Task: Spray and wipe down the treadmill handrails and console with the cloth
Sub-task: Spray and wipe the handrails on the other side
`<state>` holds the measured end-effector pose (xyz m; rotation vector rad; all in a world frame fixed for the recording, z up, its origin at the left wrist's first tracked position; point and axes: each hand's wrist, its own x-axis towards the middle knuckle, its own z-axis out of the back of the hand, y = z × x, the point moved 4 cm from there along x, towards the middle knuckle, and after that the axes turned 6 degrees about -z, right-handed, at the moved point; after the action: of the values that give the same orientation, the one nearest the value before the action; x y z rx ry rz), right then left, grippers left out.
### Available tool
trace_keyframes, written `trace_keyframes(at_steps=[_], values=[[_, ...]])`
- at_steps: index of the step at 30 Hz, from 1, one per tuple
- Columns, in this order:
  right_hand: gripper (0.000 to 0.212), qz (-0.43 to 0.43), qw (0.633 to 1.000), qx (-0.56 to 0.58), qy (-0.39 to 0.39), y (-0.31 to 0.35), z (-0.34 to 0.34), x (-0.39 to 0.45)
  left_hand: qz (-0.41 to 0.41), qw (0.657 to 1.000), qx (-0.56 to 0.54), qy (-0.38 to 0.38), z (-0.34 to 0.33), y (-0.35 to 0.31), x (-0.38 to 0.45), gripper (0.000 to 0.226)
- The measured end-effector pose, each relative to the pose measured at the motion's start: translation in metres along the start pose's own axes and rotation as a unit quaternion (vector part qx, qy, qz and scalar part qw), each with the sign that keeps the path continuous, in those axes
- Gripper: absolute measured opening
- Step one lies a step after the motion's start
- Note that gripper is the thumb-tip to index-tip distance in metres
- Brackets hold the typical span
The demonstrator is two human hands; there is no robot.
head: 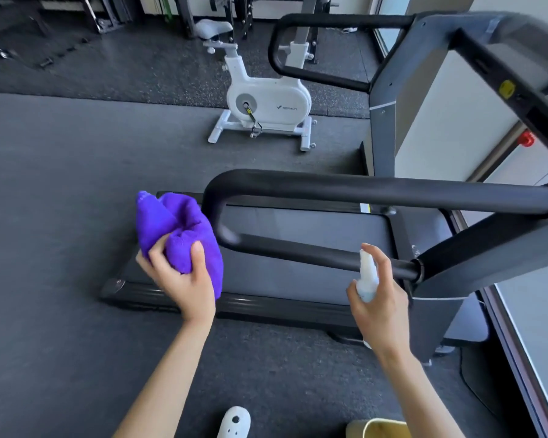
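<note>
While the spray bottle (368, 276) is being clamped in the right hand (381, 306) at lower centre-right, just beside the near handrail (314, 255), the purple cloth (178, 229) is being bunched in the left hand's (181, 279) fingers (199, 257) at centre-left; the nozzle is best being aimed squarely at the rail, with the cloth being kept close behind.

The white exercise bike (268, 101) bears the brand "MERACH" on its housing; nothing else is legible.
</note>
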<state>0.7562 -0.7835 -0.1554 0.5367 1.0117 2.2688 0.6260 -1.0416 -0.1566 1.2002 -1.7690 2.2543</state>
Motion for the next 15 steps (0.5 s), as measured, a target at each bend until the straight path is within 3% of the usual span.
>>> trace_keyframes(at_steps=[4,7,15], values=[[0.064,0.009,1.000,0.002,0.008,0.003,-0.002,0.000,-0.034,0.998,-0.037,0.028,-0.043,-0.016,0.025,0.063],[0.064,0.011,1.000,0.000,0.006,0.001,-0.002,0.000,-0.028,0.999,0.010,0.044,-0.070,-0.009,0.034,0.087],[0.064,-0.002,1.000,0.011,0.006,0.002,-0.004,0.000,0.003,0.997,0.074,0.000,-0.078,0.020,0.023,0.089]])
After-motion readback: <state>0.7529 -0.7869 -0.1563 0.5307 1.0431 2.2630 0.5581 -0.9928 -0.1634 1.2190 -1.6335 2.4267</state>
